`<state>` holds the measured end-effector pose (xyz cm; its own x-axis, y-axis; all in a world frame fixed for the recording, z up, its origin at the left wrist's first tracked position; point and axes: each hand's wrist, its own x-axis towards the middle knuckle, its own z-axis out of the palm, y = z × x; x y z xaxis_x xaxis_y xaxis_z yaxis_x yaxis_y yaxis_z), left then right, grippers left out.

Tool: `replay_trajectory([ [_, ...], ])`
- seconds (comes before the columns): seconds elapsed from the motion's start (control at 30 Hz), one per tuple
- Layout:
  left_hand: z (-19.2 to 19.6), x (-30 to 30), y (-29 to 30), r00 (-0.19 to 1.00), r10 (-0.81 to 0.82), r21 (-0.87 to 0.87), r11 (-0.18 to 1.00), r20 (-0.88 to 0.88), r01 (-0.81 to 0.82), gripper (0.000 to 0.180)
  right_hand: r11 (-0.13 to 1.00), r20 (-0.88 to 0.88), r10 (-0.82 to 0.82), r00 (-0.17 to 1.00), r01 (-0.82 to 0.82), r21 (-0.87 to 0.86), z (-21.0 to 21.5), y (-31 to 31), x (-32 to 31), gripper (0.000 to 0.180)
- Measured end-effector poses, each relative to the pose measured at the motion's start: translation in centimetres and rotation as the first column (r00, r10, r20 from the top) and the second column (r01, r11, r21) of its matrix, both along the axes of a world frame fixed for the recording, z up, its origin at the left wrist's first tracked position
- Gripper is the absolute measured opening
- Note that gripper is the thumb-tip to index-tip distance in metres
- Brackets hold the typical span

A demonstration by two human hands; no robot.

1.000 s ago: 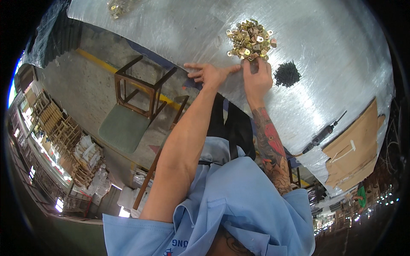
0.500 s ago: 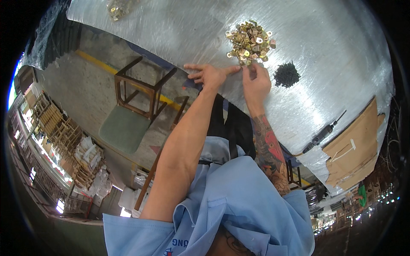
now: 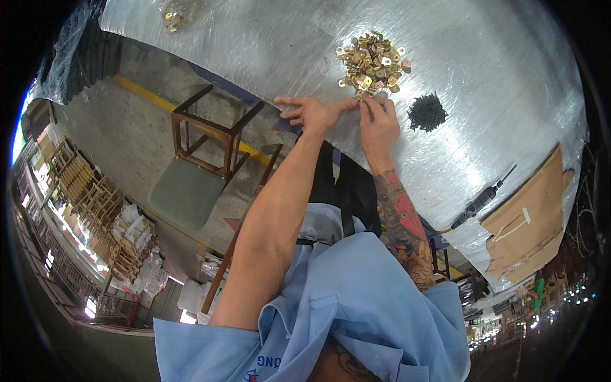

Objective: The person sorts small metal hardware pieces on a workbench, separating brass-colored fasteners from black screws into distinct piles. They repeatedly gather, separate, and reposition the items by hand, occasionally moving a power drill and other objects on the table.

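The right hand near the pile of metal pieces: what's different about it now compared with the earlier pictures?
The right hand has drawn back a little from the pile of metal pieces, toward the person and slightly left, closer to the left hand. A small brassy piece shows between them; whether it is gripped, I cannot tell. The left hand, black pile, power tool and chair stayed put.

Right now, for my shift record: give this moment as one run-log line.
right hand: at near edge of metal tab pile, grip unclear | left hand: open, beside right hand | rightward: black heap, power tool
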<state>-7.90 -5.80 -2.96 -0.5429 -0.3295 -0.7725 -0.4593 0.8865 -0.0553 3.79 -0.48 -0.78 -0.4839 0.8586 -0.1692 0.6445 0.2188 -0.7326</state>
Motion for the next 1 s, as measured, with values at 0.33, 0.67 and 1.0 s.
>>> replay_trajectory([
  [0.33,1.7,-0.2,0.2,0.999,-0.033,0.036,0.999,0.008,0.033,0.179,0.494,-0.184,-0.563,0.805,0.150,-0.856,1.8,1.9,-1.0,0.022],
  [0.67,1.3,-0.3,0.2,1.000,-0.013,0.032,0.999,0.023,0.012,0.182,0.348,0.019,-0.663,0.748,0.331,-0.877,1.2,2.1,-1.3,0.020],
  [1.0,1.1,-0.2,0.1,1.000,-0.017,0.027,0.999,0.008,0.017,0.181,0.974,0.057,-0.113,0.992,0.122,-0.192,-0.2,1.7,0.2,0.033],
])
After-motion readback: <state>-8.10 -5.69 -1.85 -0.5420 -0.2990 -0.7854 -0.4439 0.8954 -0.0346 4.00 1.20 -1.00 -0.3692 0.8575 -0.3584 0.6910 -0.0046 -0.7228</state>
